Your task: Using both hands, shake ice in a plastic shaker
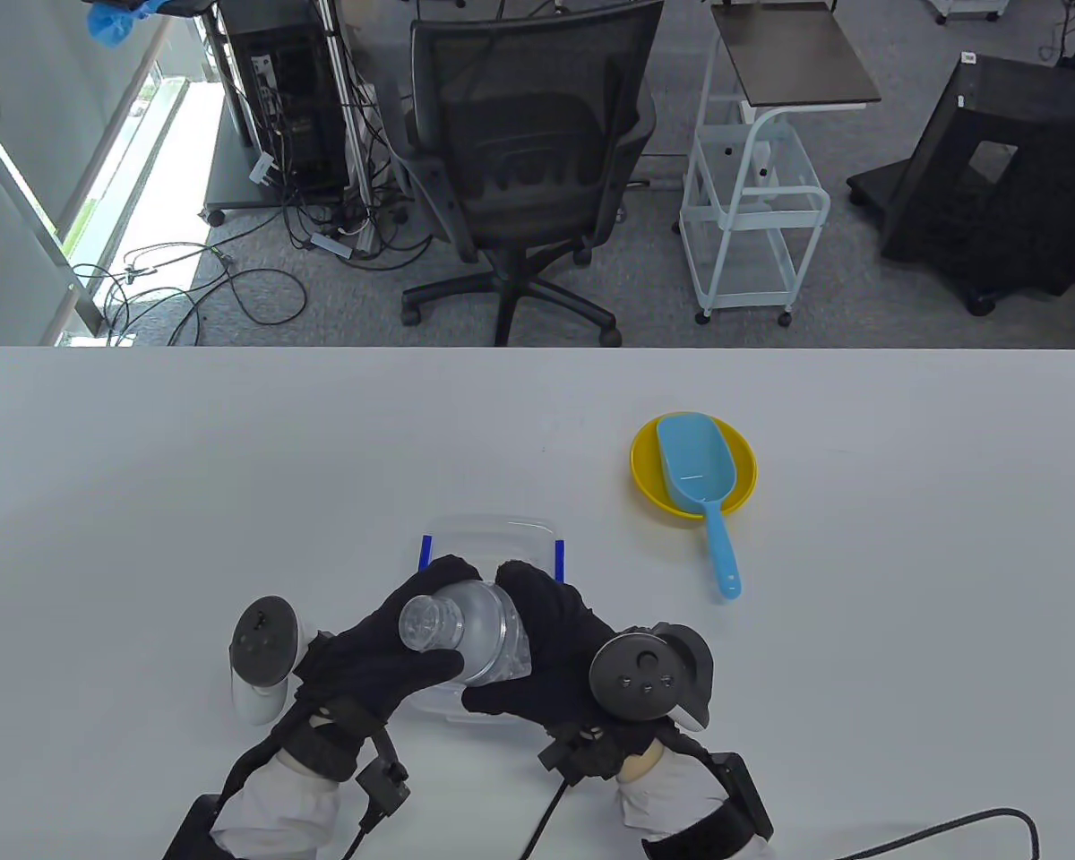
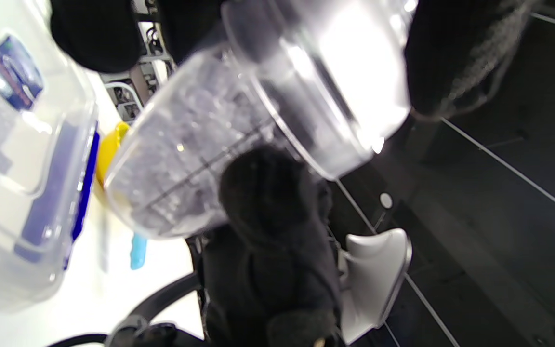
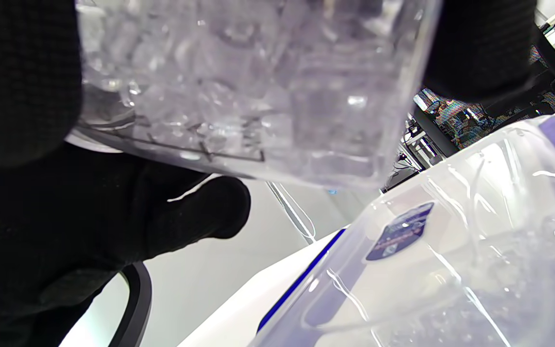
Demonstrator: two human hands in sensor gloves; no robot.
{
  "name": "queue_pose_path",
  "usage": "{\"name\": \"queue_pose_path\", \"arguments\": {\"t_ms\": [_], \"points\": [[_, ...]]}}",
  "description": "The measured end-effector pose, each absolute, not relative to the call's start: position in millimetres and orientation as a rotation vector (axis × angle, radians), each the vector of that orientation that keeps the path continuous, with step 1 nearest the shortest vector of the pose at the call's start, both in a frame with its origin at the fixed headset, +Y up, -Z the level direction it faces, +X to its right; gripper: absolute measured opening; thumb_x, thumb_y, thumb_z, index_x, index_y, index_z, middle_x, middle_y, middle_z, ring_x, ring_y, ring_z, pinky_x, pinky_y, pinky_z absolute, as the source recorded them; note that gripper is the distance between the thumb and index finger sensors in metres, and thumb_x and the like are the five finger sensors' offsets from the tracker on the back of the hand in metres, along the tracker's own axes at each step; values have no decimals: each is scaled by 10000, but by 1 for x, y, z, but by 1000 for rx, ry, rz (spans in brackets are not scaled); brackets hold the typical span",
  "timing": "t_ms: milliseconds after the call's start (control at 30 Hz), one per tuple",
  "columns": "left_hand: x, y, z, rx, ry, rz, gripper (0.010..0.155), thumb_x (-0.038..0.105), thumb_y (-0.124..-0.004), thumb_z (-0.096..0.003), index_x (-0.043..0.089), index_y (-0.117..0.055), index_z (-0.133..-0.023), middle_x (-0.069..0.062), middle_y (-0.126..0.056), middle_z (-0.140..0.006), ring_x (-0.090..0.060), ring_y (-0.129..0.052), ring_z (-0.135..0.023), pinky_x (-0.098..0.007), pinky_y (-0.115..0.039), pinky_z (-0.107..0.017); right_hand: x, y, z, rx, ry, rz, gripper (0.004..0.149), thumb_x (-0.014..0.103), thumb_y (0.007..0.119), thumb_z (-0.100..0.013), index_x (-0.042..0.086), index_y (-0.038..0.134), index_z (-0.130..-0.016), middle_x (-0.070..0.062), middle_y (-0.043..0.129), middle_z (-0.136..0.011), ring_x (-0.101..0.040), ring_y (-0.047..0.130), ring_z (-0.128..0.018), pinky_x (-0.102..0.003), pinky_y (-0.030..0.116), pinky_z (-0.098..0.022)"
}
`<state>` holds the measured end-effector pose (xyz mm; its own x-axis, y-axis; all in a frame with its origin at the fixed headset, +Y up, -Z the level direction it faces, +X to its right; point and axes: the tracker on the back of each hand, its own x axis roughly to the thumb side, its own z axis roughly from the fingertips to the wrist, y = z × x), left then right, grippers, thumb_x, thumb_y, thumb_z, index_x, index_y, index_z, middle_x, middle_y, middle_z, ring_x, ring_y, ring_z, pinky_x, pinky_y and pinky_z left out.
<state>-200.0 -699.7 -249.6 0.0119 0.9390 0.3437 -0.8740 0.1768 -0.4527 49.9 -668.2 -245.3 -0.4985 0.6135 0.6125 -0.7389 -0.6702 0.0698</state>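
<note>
— Left hand point(image 1: 385, 658)?
— Black knit glove, fingers curled round the lid end of the shaker point(image 1: 475, 638), thumb under the neck; white tracker point(image 1: 263, 658) strapped behind.
— And the shaker itself?
— Clear plastic, tapered, tilted with the round cap toward the left, lifted off the table point(image 1: 143, 502) between both palms. Printed measuring lines along the wall; ice point(image 3: 239, 96) packed inside, cloudy chunks against the base in the right wrist view.
— Below it?
— Transparent storage box point(image 1: 493, 533) with blue clips, just behind and under the hands; label on its side, rounded corners.
— Right hand point(image 1: 546, 649)?
— Same black glove, wrapped round the shaker's body, fingers over the top, thumb beneath; dark tracker point(image 1: 649, 676) on the back.
— Further right?
— Yellow bowl point(image 1: 735, 497), shallow and round, well apart from the hands. Light blue plastic scoop point(image 1: 699, 488) lying in it, handle sticking out over the rim onto the table.
</note>
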Motion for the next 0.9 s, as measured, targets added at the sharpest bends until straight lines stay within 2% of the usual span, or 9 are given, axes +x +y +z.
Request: {"name": "queue_pose_path", "arguments": {"t_ms": [300, 433, 533, 600, 667, 700, 767, 833, 900], "points": [[-206, -693, -252, -153, -702, 1372, 952, 656, -886, -550, 116, -498, -1230, -223, -610, -1221, -485, -700, -1058, -642, -799, -635, 45, -665, -241, 795, -229, 2186, 1081, 567, 1025, -269, 103, 449, -1058, -205, 614, -1038, -519, 749, -845, -714, 808, -404], [-206, -695, -252, -167, -698, 1358, 953, 673, -869, -557, 133, -481, -1239, -211, -597, -1231, -476, -689, -1066, -656, -779, -644, 44, -668, -243, 791, -202, 2177, 1082, 574, 1016, -278, 105, 434, -1061, -200, 600, -1044, -512, 741, -851, -711, 807, -413], [-199, -699, -252, -253, -727, 1430, 956, 677, -819, -598, 245, -308, -1280, -232, -419, -1285, -501, -515, -1132, -712, -695, -680, 44, -667, -242, 774, -224, 2144, 1082, 542, 1009, -305, 103, 375, -1065, -213, 533, -1067, -529, 676, -897, -745, 744, -470], [-196, -701, -253, -353, -766, 1526, 966, 673, -804, -620, 333, -177, -1272, -322, -220, -1244, -561, -352, -1117, -745, -628, -703, 41, -662, -237, 772, -269, 2130, 1090, 514, 999, -328, 123, 307, -1074, -228, 485, -1083, -547, 629, -925, -769, 697, -494], [-202, -704, -255, -406, -726, 1579, 976, 664, -801, -628, 340, -138, -1266, -330, -187, -1222, -588, -360, -1093, -739, -633, -704, 39, -660, -234, 772, -300, 2148, 1080, 496, 976, -351, 153, 253, -1077, -217, 439, -1107, -561, 604, -947, -795, 672, -498], [-206, -707, -257, -398, -705, 1582, 979, 660, -799, -631, 320, -137, -1266, -335, -212, -1219, -599, -395, -1079, -715, -661, -701, 39, -661, -235, 792, -282, 2154, 1069, 493, 960, -366, 173, 230, -1077, -211, 413, -1118, -563, 593, -958, -803, 669, -501], [-209, -710, -258, -359, -654, 1610, 1001, 629, -809, -641, 274, -108, -1262, -333, -254, -1223, -617, -441, -1063, -676, -697, -706, 37, -667, -242, 847, -142, 2121, 1051, 612, 881, -396, 271, 159, -1077, -230, 323, -1142, -599, 511, -976, -826, 625, -517], [-207, -713, -257, -296, -583, 1596, 1024, 619, -819, -628, 207, -127, -1261, -318, -337, -1225, -607, -524, -1055, -661, -741, -685, 39, -667, -246, 734, -64, 2120, 929, 675, 757, -447, 292, 211, -1093, -240, 329, -1140, -614, 475, -976, -849, 570, -527], [-203, -711, -255, -226, -612, 1580, 1002, 622, -814, -632, 172, -175, -1259, -300, -365, -1231, -591, -539, -1060, -650, -745, -685, 42, -662, -248, 714, -41, 2063, 922, 637, 802, -454, 268, 252, -1095, -262, 333, -1125, -634, 424, -967, -877, 492, -525]]}}
